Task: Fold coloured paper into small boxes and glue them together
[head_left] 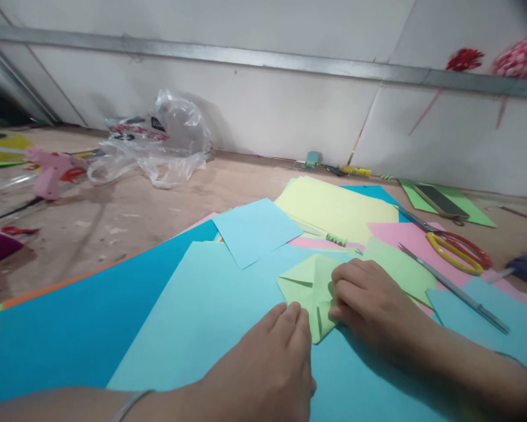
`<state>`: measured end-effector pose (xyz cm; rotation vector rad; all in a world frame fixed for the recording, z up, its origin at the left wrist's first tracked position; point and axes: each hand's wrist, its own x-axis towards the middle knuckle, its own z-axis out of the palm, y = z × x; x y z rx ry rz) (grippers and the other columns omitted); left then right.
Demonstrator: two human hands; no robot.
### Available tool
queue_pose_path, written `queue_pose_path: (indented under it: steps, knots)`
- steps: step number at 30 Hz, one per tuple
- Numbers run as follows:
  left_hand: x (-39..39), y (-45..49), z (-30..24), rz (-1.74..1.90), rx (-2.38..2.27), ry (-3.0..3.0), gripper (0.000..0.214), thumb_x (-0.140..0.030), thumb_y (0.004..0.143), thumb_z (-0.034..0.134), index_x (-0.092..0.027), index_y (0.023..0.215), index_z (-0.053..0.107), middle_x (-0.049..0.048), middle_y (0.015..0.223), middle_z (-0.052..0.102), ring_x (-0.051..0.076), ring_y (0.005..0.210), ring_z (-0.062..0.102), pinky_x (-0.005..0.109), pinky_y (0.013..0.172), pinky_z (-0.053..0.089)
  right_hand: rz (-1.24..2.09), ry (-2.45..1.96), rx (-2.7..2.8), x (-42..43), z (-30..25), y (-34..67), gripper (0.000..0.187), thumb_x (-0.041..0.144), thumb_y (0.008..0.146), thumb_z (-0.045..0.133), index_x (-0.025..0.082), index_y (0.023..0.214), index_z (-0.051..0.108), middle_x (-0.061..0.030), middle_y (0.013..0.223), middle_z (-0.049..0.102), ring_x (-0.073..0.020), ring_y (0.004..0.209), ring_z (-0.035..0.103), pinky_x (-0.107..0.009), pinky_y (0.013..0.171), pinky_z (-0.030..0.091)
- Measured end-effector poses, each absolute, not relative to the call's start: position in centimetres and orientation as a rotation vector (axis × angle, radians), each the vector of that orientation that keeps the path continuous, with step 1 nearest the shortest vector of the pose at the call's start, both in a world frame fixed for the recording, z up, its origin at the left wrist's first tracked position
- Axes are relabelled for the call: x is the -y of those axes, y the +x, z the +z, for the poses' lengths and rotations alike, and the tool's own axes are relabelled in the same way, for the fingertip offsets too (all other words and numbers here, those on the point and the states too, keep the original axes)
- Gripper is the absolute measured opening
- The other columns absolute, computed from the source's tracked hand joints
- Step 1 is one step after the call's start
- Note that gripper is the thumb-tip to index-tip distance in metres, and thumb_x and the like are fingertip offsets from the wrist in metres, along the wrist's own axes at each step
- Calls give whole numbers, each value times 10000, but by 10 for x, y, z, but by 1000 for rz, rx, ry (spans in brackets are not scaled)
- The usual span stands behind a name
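A light green sheet of folded paper [305, 287] lies on the pale blue sheets [193, 316], with creased flaps and narrow slits showing. My right hand [369, 299] is closed over its right edge, fingers curled and pinching the paper there. At the paper's lower left edge is my left hand [274, 357], its fingers pressed together and touching the paper; its thumb is mostly hidden. A pale blue square of paper [258, 228] rests just beyond the folded piece.
Scissors with red and yellow handles [456, 252] and a silver pen-like stick [459, 290] lie at right. Yellow paper [333, 205] is behind. Farther off are a phone [441, 201], a plastic bag [162, 140] and a pink glue gun [52, 173]. A white wall [267, 105] stands behind.
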<state>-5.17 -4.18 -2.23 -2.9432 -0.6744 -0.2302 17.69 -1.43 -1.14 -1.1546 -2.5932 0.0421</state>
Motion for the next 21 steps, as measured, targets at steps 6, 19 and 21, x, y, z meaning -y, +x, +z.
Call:
queue_pose_path:
  steps: [6,19,21]
  knots:
    - [40,-51,-19,-133,730,-3061,326,-193,922,499,-2,1136,654,277,1215,643,364,1135,618,492,944,529,-42,-1107,2586,10,-20,176,227,185,926,486,181,699,500,-47,720,528,-170,651,433,-291,593,359]
    - [40,-51,-19,-162,698,-2992,318,-190,928,478,-18,1119,665,255,1186,667,345,1100,635,464,898,547,237,-1286,2574,10,-10,168,244,145,868,579,184,657,465,-25,735,510,-150,672,457,-262,593,368]
    - [40,-51,-20,-271,624,-2936,312,-167,936,447,-23,1094,674,252,1141,685,338,1050,654,450,862,554,254,-1299,2569,9,-8,167,253,140,858,595,185,651,456,-23,733,510,-147,670,456,-259,591,361]
